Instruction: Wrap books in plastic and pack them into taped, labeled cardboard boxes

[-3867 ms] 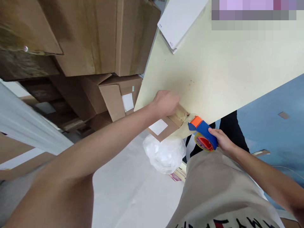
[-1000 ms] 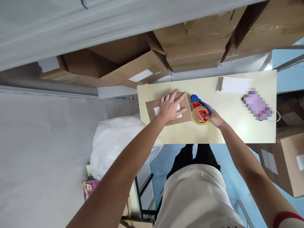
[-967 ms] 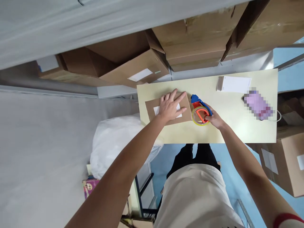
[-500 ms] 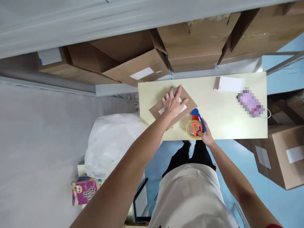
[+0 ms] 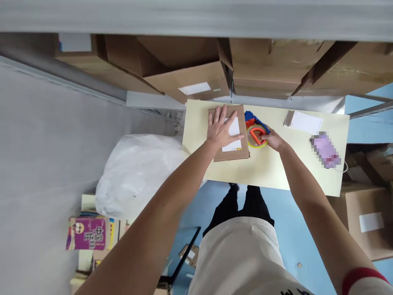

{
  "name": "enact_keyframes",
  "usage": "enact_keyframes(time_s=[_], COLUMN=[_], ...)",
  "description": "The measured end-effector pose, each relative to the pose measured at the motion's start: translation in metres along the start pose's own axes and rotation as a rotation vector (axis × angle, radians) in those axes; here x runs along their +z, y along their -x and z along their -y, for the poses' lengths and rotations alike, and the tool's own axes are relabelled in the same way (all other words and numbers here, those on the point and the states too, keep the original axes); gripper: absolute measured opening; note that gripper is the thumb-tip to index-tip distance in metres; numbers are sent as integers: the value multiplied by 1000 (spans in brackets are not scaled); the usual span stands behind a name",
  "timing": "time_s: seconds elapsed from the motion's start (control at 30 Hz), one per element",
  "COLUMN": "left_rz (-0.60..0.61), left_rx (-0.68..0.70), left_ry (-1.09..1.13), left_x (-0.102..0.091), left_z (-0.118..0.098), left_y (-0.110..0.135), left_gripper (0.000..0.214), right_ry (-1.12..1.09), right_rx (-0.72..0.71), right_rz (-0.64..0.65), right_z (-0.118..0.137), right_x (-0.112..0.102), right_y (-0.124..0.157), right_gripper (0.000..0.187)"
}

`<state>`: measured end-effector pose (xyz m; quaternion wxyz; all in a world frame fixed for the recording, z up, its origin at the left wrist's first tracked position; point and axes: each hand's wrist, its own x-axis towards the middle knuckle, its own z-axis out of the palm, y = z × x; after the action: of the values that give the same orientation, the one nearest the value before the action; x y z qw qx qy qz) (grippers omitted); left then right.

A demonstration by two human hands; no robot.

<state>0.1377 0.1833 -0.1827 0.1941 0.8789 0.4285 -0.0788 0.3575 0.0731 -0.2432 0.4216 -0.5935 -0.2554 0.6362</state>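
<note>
Box (image 5: 234, 128) is set toward the left end of the desk (image 5: 196, 123), close to the far edge. Left hand (image 5: 221, 133) is spread flat on its top, grip open. Dispenser (image 5: 257, 129) is gripped in the right hand (image 5: 274, 140), beside the right side of the box. Box judged light, fairly stiff, crushable; best grasped by opposite sides.

A stockroom with a packing spot is suggested by cartons (image 5: 276, 80) lined up along grey shelving (image 5: 196, 18), and by a labelled box (image 5: 235, 126) and tape dispenser (image 5: 253, 133) seen at a small table (image 5: 285, 170).
</note>
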Motion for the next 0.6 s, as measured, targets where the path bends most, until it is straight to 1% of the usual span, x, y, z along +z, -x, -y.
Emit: enact_keyframes(time_s=[0.13,0.3,0.4,0.5,0.57,0.6], left_rz=[0,-6,4,7,-11,-21], left_rx=[-27,3,3,3,4,1], left_ry=[-19,-30,-10,22,31,32], left_x=[7,7,6,7,9,11], left_z=[1,2,1,1,1,2], left_y=[-3,0,1,0,-1,-2], left_gripper=[110,109,108,108,108,108], right_ry=[83,149,140,106,84,77], right_rx=[-34,-3,52,81,78,71], right_rz=[-35,-113,-101,-143,-153,-163], right_z=[-28,-58,-84,-114,-129,-134], right_x=[0,9,24,47,65,74], right_y=[28,80,121,161,178,181], right_gripper=[86,95,96,91,92,92])
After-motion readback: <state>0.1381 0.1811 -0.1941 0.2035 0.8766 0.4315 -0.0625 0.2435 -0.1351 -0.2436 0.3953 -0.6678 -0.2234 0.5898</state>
